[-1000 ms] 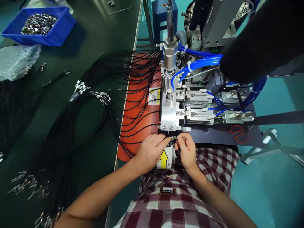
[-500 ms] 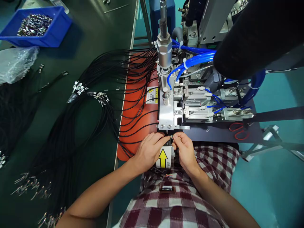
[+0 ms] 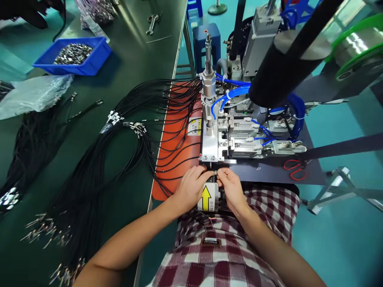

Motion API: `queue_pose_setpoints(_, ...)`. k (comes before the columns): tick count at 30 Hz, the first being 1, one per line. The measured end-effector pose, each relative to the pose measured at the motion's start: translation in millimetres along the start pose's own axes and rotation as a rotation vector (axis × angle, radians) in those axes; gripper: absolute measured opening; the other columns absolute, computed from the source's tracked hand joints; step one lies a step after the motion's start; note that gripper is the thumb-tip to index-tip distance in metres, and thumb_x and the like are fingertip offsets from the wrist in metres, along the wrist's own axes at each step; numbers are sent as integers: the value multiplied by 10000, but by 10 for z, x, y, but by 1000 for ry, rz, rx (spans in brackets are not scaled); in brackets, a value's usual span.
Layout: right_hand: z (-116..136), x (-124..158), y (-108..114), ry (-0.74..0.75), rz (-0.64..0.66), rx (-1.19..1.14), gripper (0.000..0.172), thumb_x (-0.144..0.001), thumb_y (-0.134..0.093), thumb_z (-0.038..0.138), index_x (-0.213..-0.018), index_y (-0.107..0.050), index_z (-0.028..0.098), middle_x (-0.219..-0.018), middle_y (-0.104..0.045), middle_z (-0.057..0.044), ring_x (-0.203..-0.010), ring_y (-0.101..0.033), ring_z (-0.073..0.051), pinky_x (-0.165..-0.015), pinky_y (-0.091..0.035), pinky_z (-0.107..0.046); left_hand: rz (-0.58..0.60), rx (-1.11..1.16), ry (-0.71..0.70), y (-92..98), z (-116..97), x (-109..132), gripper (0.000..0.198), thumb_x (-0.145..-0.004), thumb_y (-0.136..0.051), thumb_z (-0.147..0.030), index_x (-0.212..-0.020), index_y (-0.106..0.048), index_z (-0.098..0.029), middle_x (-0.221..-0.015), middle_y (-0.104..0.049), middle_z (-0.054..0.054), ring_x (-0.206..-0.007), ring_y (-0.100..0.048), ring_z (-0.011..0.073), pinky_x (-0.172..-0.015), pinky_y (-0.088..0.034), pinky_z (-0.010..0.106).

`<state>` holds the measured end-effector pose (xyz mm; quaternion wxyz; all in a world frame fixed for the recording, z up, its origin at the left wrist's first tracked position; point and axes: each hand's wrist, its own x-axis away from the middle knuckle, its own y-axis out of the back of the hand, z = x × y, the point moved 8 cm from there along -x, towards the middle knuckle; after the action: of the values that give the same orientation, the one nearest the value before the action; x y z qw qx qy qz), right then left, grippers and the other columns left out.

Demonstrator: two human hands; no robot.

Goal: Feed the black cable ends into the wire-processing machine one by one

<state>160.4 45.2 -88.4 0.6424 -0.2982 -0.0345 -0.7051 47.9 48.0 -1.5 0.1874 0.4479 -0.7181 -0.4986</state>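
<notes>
My left hand is closed in a pinch at the front end of the machine, and a black cable runs from the left into it. Facing it, my right hand pinches a small metal connector, which shows between the fingertips of both hands. The fingers cover most of the connector and the cable's end. Just beyond the hands stands the machine's metal head block. Below them is a white label with a yellow arrow.
Several black cables lie over an orange-red panel into the machine. Cable bundles, a blue bin of metal parts and a plastic bag are on the dark table. Red-handled scissors lie right; a green wire spool hangs above.
The camera's view has tilted up, bringing the spool, a wrench and a dark-gloved or shadowed shape at upper left into sight. Both hands keep their pinch at the same spot.
</notes>
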Motion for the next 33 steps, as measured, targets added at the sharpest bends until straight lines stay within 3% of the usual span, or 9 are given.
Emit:
queue_pose_setpoints(6,25,-19,-5,-10,53,12,355,-726,-700,497,-738,-558,172,-569,-469,65,-498,-383,-87,-498,-305,-227,-27,109,159,155,80,209,353,-929,-364,-116,-1246,-515,-152,-1133,-528,115,-1067,-520,196,-915,-491,353)
queue_pose_setpoints(10,36,-32,-12,19,49,6,349,-722,-710,485,-714,-553,173,-569,-474,64,-499,-391,-85,-503,-316,-226,-15,-101,287,182,127,516,419,-948,-390,-193,-1366,-424,-165,-1253,-494,141,-1168,-478,250,-988,-454,449)
queue_pose_setpoints(14,36,-30,35,44,34,6,339,-738,-696,492,-732,-577,175,-594,-514,50,-508,-425,-93,-509,-342,-231,-10,-266,305,113,123,631,491,-949,-421,-263,-1425,-362,-158,-1375,-433,153,-1253,-414,311,-1019,-431,499)
queue_pose_setpoints(19,2,16,302,30,-55,-12,367,-738,-677,522,-850,-628,176,-722,-591,23,-534,-498,-94,-530,-387,-238,-19,-317,298,93,121,594,476,-946,-410,-238,-1416,-391,-166,-1371,-457,137,-1241,-441,302,-1003,-459,471)
queue_pose_setpoints(27,-151,184,673,-14,-155,0,344,-705,-720,497,-769,-625,172,-681,-560,19,-508,-468,-99,-477,-373,-241,-15,-303,327,116,128,596,456,-945,-381,-194,-1398,-413,-161,-1367,-472,131,-1252,-439,279,-1002,-461,456)
queue_pose_setpoints(33,-156,228,735,-5,-161,-2,311,-701,-724,477,-762,-628,188,-685,-562,15,-507,-470,-110,-465,-382,-251,2,-260,280,189,335,152,418,-944,-355,-180,-1348,-443,-119,-1373,-469,147,-1277,-422,269,-1037,-431,447)
